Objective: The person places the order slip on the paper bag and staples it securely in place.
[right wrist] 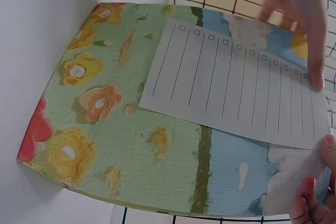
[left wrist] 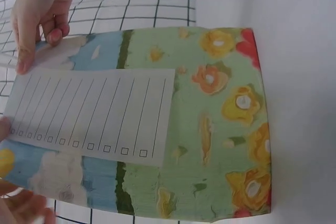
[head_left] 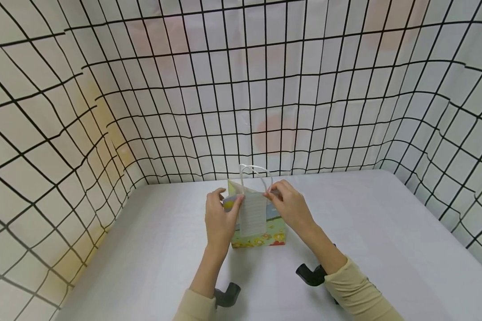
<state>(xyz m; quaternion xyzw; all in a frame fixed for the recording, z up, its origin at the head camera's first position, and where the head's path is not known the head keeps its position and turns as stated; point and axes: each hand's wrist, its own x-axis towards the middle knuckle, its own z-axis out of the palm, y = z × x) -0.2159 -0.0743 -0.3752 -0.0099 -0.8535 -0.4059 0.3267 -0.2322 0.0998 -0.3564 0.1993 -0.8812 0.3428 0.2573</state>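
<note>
A small paper gift bag (head_left: 275,229) with a painted flower and sky pattern stands upright on the table in the head view. Against its front lies a white lined checklist sheet (head_left: 253,217), with a row of small boxes along one side in both wrist views. My left hand (head_left: 218,220) pinches the sheet's upper left corner at the bag's rim, thumb in front and fingers behind. At the upper right corner, my right hand (head_left: 292,206) pinches sheet and rim between thumb and fingers. White handles (head_left: 259,167) rise above the bag's opening.
Black elbow-shaped pieces lie on the white table (head_left: 152,249): one (head_left: 229,295) beside the left sleeve, another (head_left: 311,275) partly under the right forearm. White walls with a black grid net (head_left: 245,93) enclose the table at the back and sides.
</note>
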